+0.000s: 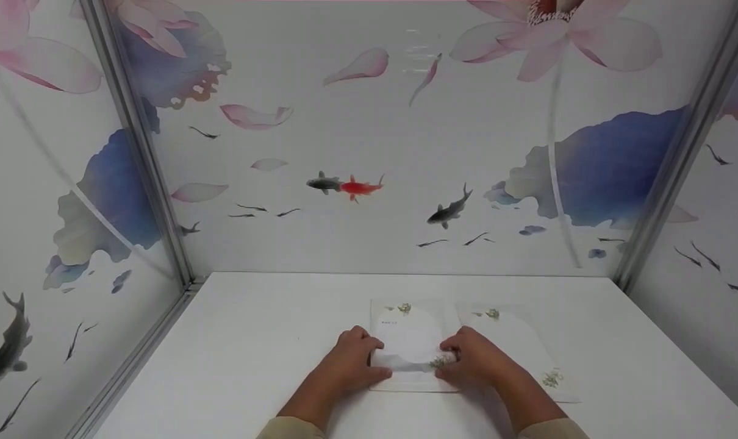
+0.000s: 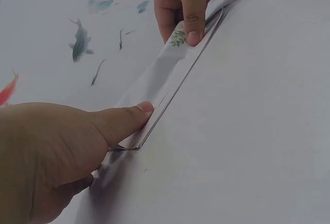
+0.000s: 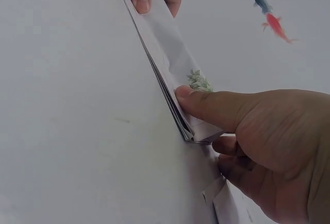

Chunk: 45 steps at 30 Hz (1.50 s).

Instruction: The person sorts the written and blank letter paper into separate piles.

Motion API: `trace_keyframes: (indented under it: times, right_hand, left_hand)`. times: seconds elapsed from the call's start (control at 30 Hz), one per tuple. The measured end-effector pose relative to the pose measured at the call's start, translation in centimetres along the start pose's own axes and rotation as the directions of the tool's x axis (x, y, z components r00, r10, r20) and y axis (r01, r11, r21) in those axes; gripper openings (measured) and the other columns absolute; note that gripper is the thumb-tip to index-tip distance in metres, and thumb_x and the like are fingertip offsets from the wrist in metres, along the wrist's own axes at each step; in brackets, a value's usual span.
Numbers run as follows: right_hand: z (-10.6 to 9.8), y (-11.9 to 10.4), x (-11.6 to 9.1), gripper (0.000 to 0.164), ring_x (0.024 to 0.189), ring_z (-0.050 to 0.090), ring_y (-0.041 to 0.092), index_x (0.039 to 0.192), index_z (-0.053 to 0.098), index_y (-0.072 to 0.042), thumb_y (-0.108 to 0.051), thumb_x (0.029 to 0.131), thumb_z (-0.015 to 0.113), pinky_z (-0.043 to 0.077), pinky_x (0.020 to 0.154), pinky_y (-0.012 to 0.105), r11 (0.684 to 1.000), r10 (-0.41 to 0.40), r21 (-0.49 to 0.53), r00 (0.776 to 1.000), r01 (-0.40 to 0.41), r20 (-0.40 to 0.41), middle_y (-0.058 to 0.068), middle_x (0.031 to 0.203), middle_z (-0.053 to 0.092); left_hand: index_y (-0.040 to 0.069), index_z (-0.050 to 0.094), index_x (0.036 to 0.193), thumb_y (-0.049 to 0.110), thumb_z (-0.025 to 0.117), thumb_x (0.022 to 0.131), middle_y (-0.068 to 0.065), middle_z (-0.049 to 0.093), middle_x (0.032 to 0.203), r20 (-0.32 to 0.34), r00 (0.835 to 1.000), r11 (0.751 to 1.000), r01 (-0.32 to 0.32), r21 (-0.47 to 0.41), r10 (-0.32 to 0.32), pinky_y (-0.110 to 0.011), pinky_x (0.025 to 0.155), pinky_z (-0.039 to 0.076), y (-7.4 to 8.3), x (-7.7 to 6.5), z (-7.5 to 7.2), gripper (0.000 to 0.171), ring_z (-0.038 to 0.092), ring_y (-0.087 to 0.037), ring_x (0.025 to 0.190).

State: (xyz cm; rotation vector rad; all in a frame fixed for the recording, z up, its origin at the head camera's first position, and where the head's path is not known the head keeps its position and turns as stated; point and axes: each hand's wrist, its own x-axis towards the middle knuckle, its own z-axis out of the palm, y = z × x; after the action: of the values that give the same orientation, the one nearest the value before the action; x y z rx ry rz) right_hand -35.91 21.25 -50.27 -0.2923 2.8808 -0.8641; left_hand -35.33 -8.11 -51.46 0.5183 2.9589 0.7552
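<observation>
A thin stack of white paper sheets (image 1: 408,338) with green floral print at its corners lies on the table in the head view. My left hand (image 1: 352,361) grips its left edge, thumb on top. At the right edge, my right hand (image 1: 477,361) pinches the stack, its thumb (image 3: 198,100) beside the green print. Between the hands the top paper bulges in a crease near the front. Several layered edges show in the right wrist view. Beneath the stack, parts of the fingers are hidden.
A second white paper (image 1: 515,338) with matching floral print lies to the right, partly behind my right forearm. The white table (image 1: 271,341) is bounded by panels printed with fish and lotus flowers, with metal posts (image 1: 140,140) at the corners.
</observation>
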Motion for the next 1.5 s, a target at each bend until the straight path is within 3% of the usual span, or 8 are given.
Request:
trace_keyframes:
  times: [0.17, 0.47, 0.67, 0.8, 0.9, 1.1, 1.37, 1.5]
  right_hand:
    - [-0.1, 0.0, 0.2, 0.057, 0.104, 0.06, 0.017, 0.131, 0.077, -0.015, -0.035, 0.081, 0.095, 0.054, 0.106, 0.05, 0.999, 0.034, -0.001, 0.999, -0.034, 0.017, 0.0, 0.113, 0.064]
    - [-0.3, 0.0, 0.1, 0.057, 0.094, 0.056, 0.017, 0.128, 0.078, -0.01, -0.035, 0.08, 0.096, 0.052, 0.088, 0.041, 0.999, 0.01, 0.042, 1.0, -0.01, -0.006, 0.001, 0.103, 0.065]
    - [-0.3, -0.4, 0.4, 0.049, 0.096, 0.061, 0.017, 0.126, 0.079, -0.01, -0.043, 0.09, 0.086, 0.057, 0.092, 0.044, 0.998, 0.052, 0.049, 0.994, -0.048, -0.093, 0.001, 0.108, 0.072]
    - [-0.4, -0.7, 0.1, 0.042, 0.102, 0.064, 0.02, 0.133, 0.075, -0.009, -0.031, 0.098, 0.078, 0.059, 0.097, 0.046, 0.978, 0.146, 0.169, 0.979, -0.122, -0.14, 0.007, 0.12, 0.074]
    - [-0.5, -0.9, -0.3, 0.046, 0.099, 0.067, 0.021, 0.138, 0.069, -0.003, -0.023, 0.097, 0.076, 0.062, 0.089, 0.041, 0.937, 0.219, 0.303, 0.967, -0.173, -0.126, 0.012, 0.12, 0.073]
    - [-0.6, -1.0, -0.8, 0.039, 0.093, 0.071, 0.02, 0.134, 0.07, 0.002, -0.011, 0.097, 0.074, 0.062, 0.078, 0.033, 0.885, 0.266, 0.422, 0.958, -0.197, -0.111, 0.017, 0.118, 0.074]
    - [-0.4, -1.3, -0.7, 0.037, 0.084, 0.07, 0.019, 0.132, 0.071, 0.001, -0.008, 0.097, 0.073, 0.061, 0.074, 0.031, 0.863, 0.262, 0.477, 0.955, -0.167, -0.139, 0.013, 0.107, 0.075]
    - [-0.2, -1.9, -0.4, 0.036, 0.083, 0.071, 0.019, 0.133, 0.071, 0.0, -0.008, 0.097, 0.073, 0.063, 0.075, 0.032, 0.841, 0.251, 0.52, 0.958, -0.147, -0.137, 0.012, 0.104, 0.074]
  left_hand:
    - [0.021, 0.073, 0.136, 0.055, 0.086, 0.086, 0.002, 0.053, 0.107, -0.019, 1.0, 1.0, 0.007, 0.0, -0.007, -0.037, 0.089, 0.049, 0.1, 0.0, -0.1, 0.062, 0.044, -0.017, 0.103]
    - [0.017, 0.074, 0.135, 0.057, 0.082, 0.089, 0.003, 0.057, 0.101, -0.043, 0.999, 0.999, 0.005, 0.032, -0.004, -0.035, 0.085, 0.048, 0.2, 0.0, 0.1, 0.061, 0.046, -0.015, 0.098]
    - [0.014, 0.075, 0.132, 0.046, 0.074, 0.099, 0.003, 0.064, 0.098, -0.135, 0.986, 0.994, 0.085, -0.069, -0.094, -0.037, 0.085, 0.051, 0.8, 0.4, 0.4, 0.046, 0.052, -0.015, 0.095]
    - [0.009, 0.072, 0.134, 0.033, 0.073, 0.102, 0.0, 0.069, 0.103, -0.188, 0.958, 0.96, 0.172, -0.221, -0.215, -0.041, 0.094, 0.057, 1.3, 0.5, 0.5, 0.04, 0.059, -0.017, 0.098]
    - [0.006, 0.071, 0.134, 0.027, 0.073, 0.101, -0.004, 0.072, 0.109, -0.206, 0.931, 0.914, 0.22, -0.34, -0.301, -0.044, 0.098, 0.059, 1.6, 0.5, 0.5, 0.039, 0.063, -0.019, 0.101]
    - [0.005, 0.074, 0.129, 0.02, 0.074, 0.1, -0.007, 0.075, 0.112, -0.206, 0.906, 0.856, 0.247, -0.454, -0.371, -0.042, 0.096, 0.06, 1.6, 0.4, 0.6, 0.034, 0.065, -0.019, 0.102]
    - [0.009, 0.075, 0.129, 0.02, 0.074, 0.099, -0.004, 0.074, 0.112, -0.212, 0.899, 0.838, 0.241, -0.489, -0.383, -0.04, 0.094, 0.061, 1.1, 0.6, 0.6, 0.032, 0.065, -0.018, 0.102]
    - [0.012, 0.075, 0.131, 0.022, 0.073, 0.1, -0.002, 0.073, 0.112, -0.228, 0.883, 0.832, 0.259, -0.49, -0.409, -0.04, 0.094, 0.06, 0.6, 0.6, 0.1, 0.033, 0.064, -0.018, 0.103]
